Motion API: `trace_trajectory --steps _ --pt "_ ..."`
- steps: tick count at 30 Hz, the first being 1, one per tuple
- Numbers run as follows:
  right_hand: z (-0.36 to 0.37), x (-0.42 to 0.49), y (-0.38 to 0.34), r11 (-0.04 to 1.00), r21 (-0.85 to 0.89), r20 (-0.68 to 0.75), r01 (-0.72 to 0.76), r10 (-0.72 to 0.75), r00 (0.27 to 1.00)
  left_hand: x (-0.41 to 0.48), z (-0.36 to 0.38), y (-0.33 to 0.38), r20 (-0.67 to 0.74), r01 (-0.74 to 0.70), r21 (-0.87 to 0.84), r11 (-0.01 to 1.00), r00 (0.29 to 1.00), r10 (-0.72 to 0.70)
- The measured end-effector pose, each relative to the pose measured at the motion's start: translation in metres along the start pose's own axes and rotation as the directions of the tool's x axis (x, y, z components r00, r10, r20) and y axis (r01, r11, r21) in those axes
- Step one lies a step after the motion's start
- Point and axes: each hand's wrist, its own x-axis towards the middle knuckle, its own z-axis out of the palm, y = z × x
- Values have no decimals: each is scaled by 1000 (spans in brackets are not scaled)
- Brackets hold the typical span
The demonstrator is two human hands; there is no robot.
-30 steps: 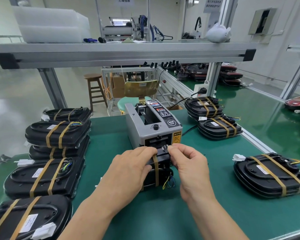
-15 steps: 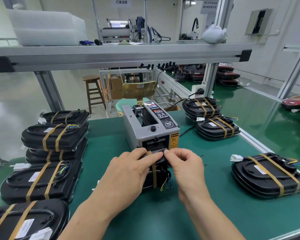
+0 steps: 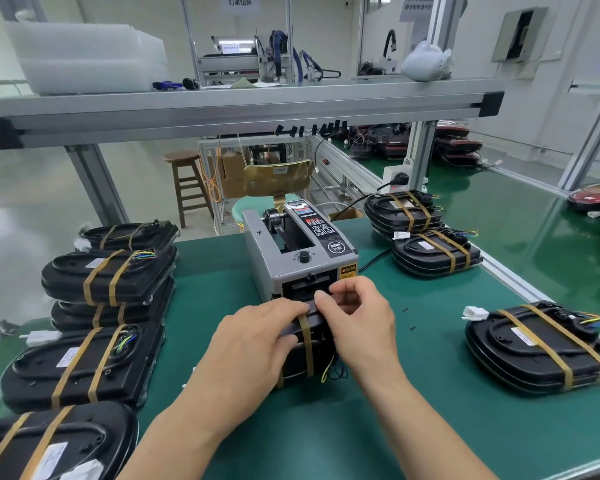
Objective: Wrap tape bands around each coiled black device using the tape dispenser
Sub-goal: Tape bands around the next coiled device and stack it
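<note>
1. The black device (image 3: 312, 337) stands on edge just before the tape dispenser (image 3: 298, 258), its long axis across the dispenser's front; the left hand (image 3: 253, 341) grips it.
2. The right hand (image 3: 357, 317), nearer the dispenser's outlet, has its fingers curled; I cannot tell whether it pinches tape.

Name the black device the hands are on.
The black device directly in front of the tape dispenser: the left hand grips it and the right hand pinches its top edge; the other devices lie untouched.
</note>
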Motion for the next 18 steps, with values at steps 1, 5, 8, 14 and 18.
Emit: trace_trajectory --steps 1,5,8,14,18 --pt "1 -1 0 998 -45 -9 39 -39 999 0 1 1 -2 1 6 1000 1000 -1" --pt "3 -3 3 993 -49 -42 104 -106 993 4 2 4 -3 10 20 1000 1000 -10" --pt "3 0 6 997 -1 -32 81 -81 996 3 1 3 -1 21 7 1000 1000 -21" --pt "-8 -1 15 937 323 177 -136 81 981 -1 -2 -4 4 19 -55 998 1000 -19" --pt "-28 -9 33 951 254 495 -179 31 869 -8 -3 -9 -38 16 -193 981 999 -24"
